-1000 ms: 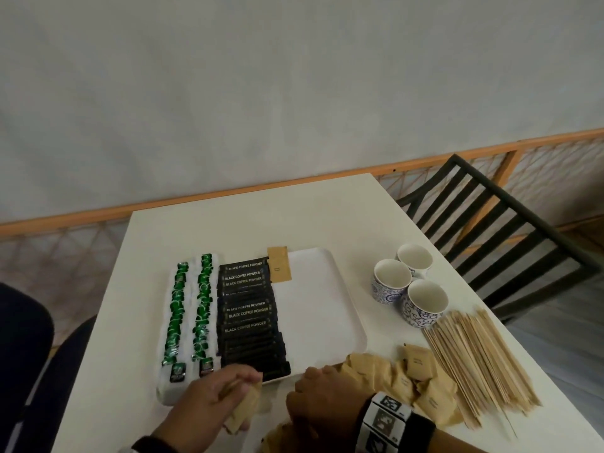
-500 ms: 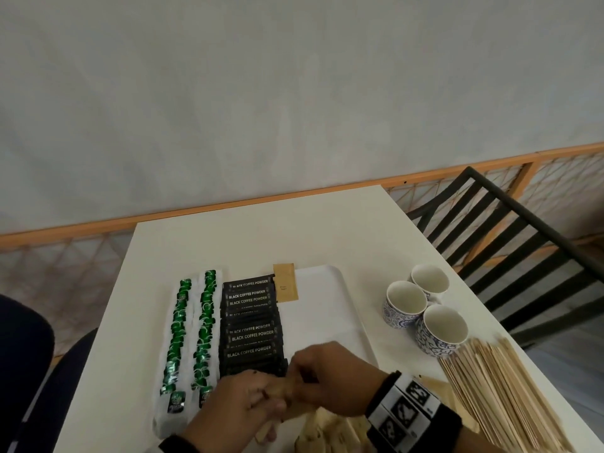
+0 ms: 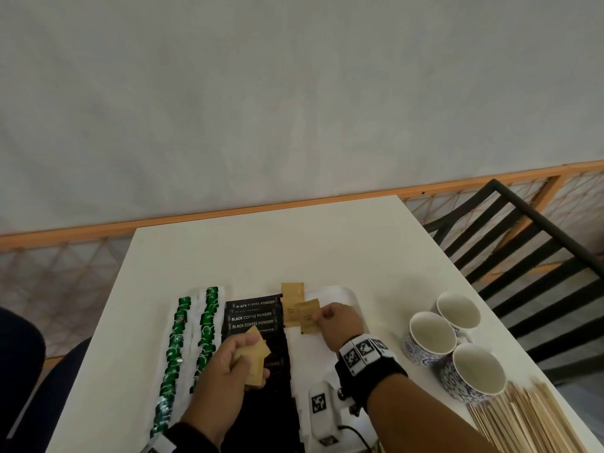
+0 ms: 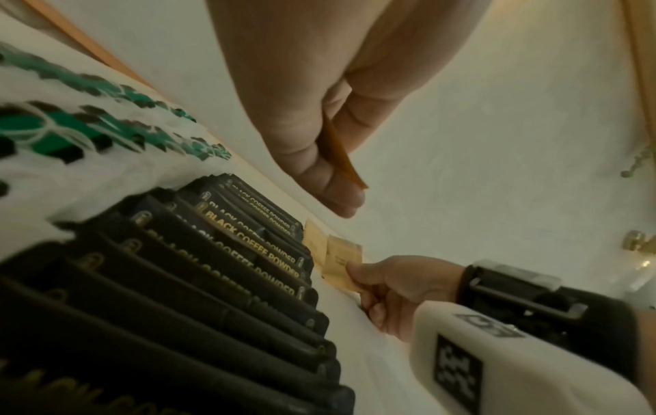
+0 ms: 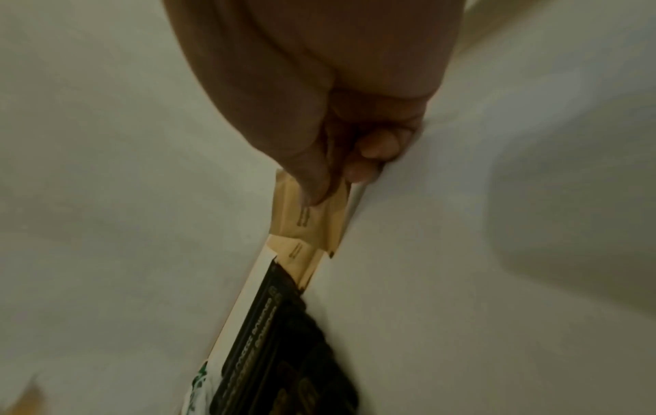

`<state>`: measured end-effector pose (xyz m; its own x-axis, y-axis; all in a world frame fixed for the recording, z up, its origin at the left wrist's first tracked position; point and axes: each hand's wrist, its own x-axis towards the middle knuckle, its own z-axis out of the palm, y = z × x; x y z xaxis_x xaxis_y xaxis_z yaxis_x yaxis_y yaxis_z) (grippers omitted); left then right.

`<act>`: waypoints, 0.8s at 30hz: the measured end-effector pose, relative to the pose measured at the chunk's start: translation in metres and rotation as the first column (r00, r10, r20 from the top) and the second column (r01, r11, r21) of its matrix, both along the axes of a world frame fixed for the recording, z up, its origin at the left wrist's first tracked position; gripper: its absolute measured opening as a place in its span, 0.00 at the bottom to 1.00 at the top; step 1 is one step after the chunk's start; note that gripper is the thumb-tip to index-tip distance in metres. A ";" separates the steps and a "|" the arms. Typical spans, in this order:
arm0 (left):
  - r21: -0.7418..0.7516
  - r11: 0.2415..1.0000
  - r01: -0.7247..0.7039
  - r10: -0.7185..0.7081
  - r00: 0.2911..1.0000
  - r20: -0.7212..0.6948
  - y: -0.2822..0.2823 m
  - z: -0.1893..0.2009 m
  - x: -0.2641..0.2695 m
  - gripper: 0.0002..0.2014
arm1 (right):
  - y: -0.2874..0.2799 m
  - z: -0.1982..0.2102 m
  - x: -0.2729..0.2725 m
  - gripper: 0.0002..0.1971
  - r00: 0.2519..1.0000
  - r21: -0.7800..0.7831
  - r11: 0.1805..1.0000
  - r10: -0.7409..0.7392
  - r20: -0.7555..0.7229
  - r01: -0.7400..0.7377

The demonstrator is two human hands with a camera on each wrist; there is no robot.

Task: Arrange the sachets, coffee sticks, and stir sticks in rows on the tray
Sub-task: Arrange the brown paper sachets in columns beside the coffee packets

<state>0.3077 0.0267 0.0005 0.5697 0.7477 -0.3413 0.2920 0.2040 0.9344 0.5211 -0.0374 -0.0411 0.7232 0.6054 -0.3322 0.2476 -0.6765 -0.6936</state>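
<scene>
A white tray [image 3: 343, 294] holds two rows of green and white sachets [image 3: 176, 335], a row of black coffee sticks [image 3: 253, 317] and one brown sachet [image 3: 292, 297] lying at the far end. My right hand [image 3: 328, 322] pinches a second brown sachet [image 3: 309, 317] [image 5: 312, 213] just over the near edge of the first. My left hand [image 3: 235, 358] hovers over the black sticks and grips a small stack of brown sachets [image 3: 256, 356] [image 4: 341, 151]. Wooden stir sticks [image 3: 529, 420] lie heaped on the table at the near right.
Three blue and white cups [image 3: 457, 348] stand on the table [image 3: 261, 250] right of the tray. A black slatted chair [image 3: 523, 256] is at the table's right side. A white tagged device [image 3: 322, 408] with a cable lies on the tray's near end.
My right hand took one brown sachet from my left hand and carried it forward to the tray's far end. My left hand rose over the black sticks, still gripping the rest.
</scene>
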 end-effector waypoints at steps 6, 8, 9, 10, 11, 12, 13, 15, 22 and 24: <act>0.042 0.999 0.014 -0.014 1.000 -0.001 0.012 -0.010 0.002 0.18 | 0.025 -0.005 -0.004 0.07 0.999 -0.072 0.997 0.007 0.032 -0.005; 0.031 1.000 0.004 -0.005 1.000 0.030 0.014 -0.012 0.003 0.19 | 0.026 -0.004 -0.005 0.08 1.000 -0.085 0.996 0.014 0.028 -0.012; 0.026 1.000 -0.004 0.003 0.999 0.051 0.014 -0.012 0.004 0.20 | 0.026 -0.004 -0.005 0.08 0.999 -0.093 0.995 0.019 0.025 -0.017; 0.019 1.000 -0.014 0.013 0.998 0.069 0.014 -0.012 0.005 0.21 | 0.026 -0.003 -0.005 0.09 0.999 -0.105 0.994 0.026 0.029 -0.023; 0.006 1.000 -0.022 0.021 0.996 0.085 0.015 -0.012 0.006 0.21 | 0.027 -0.003 -0.006 0.09 0.999 -0.118 0.993 0.033 0.037 -0.029; -0.012 1.000 -0.029 0.030 0.995 0.098 0.014 -0.011 0.007 0.22 | 0.028 -0.004 -0.007 0.10 0.998 -0.130 0.991 0.039 0.046 -0.033; -0.032 0.999 -0.036 0.039 0.993 0.112 0.014 -0.011 0.008 0.23 | 0.029 -0.005 -0.007 0.10 0.998 -0.142 0.989 0.042 0.055 -0.033; -0.068 0.997 -0.049 0.057 0.990 0.130 0.014 -0.011 0.010 0.24 | 0.031 -0.007 -0.009 0.11 0.997 -0.155 0.987 0.038 0.060 -0.029; -0.118 0.991 -0.056 0.075 0.983 0.168 0.014 -0.010 0.011 0.20 | 0.023 0.005 -0.019 0.17 0.998 0.140 0.988 0.057 0.020 -0.059; -0.111 0.993 -0.034 0.052 0.985 0.162 0.013 -0.010 0.011 0.21 | 0.018 0.015 -0.026 0.19 0.964 0.314 0.944 0.174 -0.199 -0.106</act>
<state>0.3192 0.0400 -0.0100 0.5924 0.7369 -0.3258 0.1253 0.3152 0.9407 0.4954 -0.0190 -0.0262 0.5527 0.7909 -0.2627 0.1419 -0.3999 -0.9055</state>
